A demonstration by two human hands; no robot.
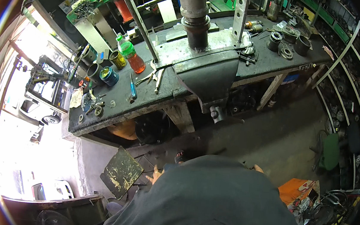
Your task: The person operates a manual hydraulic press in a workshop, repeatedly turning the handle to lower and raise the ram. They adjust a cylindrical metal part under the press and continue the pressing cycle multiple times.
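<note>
My left hand (155,176) shows just past the edge of my black shirt (219,194), low in the view. Its fingers are apart, and I see nothing held in them. Beside it is a worn square board (122,173) with flaked pale paint, like a stool seat, with thin dark legs. I cannot tell whether the hand touches it. Only a small part of my right hand (258,168) comes out on the other side of the shirt, over the floor. Its fingers are mostly hidden.
Ahead stands a dark workbench (173,95) with a metal press column (194,31), a green-capped bottle of red liquid (134,57), a blue-handled screwdriver (133,86) and metal parts. Crowded shelves (350,98) line the right. An orange box (296,191) and clutter lie at lower right.
</note>
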